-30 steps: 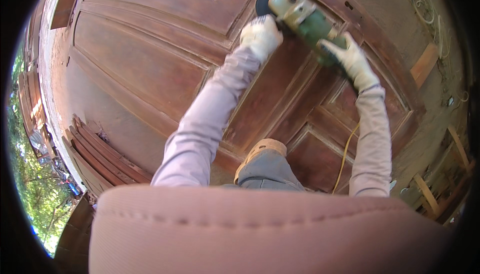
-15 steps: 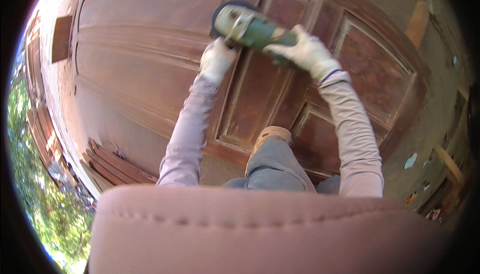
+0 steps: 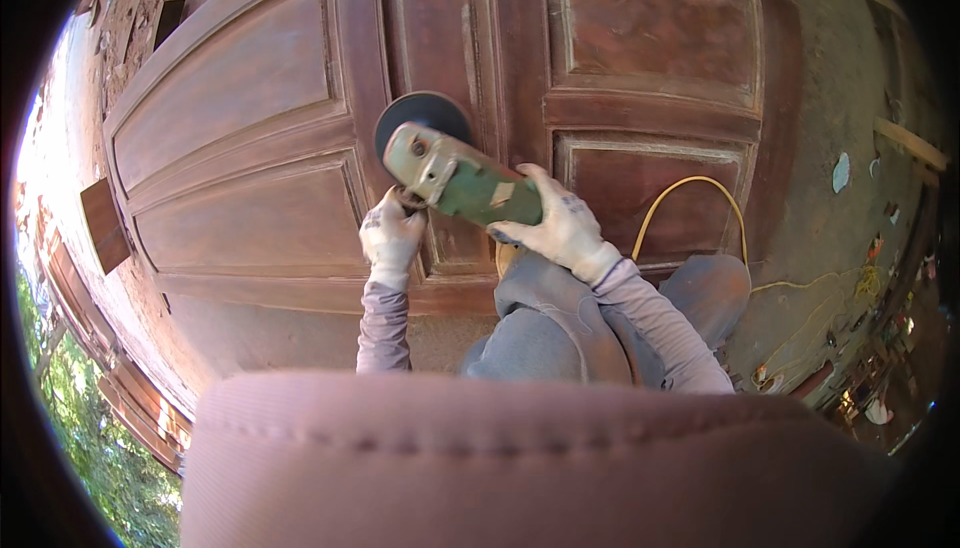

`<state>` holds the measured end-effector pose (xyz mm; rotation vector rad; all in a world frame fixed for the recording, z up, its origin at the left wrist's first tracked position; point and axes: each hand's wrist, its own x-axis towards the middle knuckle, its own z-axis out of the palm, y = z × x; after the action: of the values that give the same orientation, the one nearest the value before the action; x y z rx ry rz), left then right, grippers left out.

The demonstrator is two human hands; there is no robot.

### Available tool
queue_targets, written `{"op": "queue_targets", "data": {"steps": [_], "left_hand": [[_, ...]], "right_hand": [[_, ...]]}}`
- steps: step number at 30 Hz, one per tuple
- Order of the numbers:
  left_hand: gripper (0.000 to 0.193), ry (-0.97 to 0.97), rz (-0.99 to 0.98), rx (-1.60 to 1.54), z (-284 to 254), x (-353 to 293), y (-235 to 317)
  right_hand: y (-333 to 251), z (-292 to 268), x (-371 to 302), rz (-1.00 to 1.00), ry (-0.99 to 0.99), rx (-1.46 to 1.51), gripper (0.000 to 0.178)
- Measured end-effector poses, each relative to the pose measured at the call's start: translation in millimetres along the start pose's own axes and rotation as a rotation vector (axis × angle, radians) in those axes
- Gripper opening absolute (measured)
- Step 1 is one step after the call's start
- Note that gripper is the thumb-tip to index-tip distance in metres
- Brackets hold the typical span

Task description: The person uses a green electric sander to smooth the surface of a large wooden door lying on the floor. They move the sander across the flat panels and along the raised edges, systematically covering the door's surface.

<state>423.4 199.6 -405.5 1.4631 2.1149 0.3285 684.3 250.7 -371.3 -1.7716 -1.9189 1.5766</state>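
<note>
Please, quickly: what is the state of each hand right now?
Left hand: closed, holding the green grinder near its disc.
Right hand: closed, holding the grinder's rear.

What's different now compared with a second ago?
The green power tool, with its black disc, has come closer to the person's body, as have the left hand and right hand. The view of the wooden door has shifted, and the yellow cord now shows as a loop. Nothing was let go or newly grasped: both hands still hold the tool.
</note>
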Motion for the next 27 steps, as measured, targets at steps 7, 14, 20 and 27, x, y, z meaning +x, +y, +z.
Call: {"op": "queue_targets", "data": {"steps": [7,14,20,27], "left_hand": [[0.026,-0.225,0.153,-0.040,36,29,78],[0.027,-0.279,0.362,0.042,83,42,120],[0.031,-0.509,0.392,0.308,126,48,220],[0.030,-0.676,0.562,0.230,189,37,340]], "right_hand": [[44,-40,-39,0.098,0.273,0.125,0.081],[94,-53,-63,0.145,0.460,0.190,0.077],[138,-90,-97,0.265,0.599,0.304,0.062],[237,-149,-143,0.468,0.732,0.418,0.058]]}}
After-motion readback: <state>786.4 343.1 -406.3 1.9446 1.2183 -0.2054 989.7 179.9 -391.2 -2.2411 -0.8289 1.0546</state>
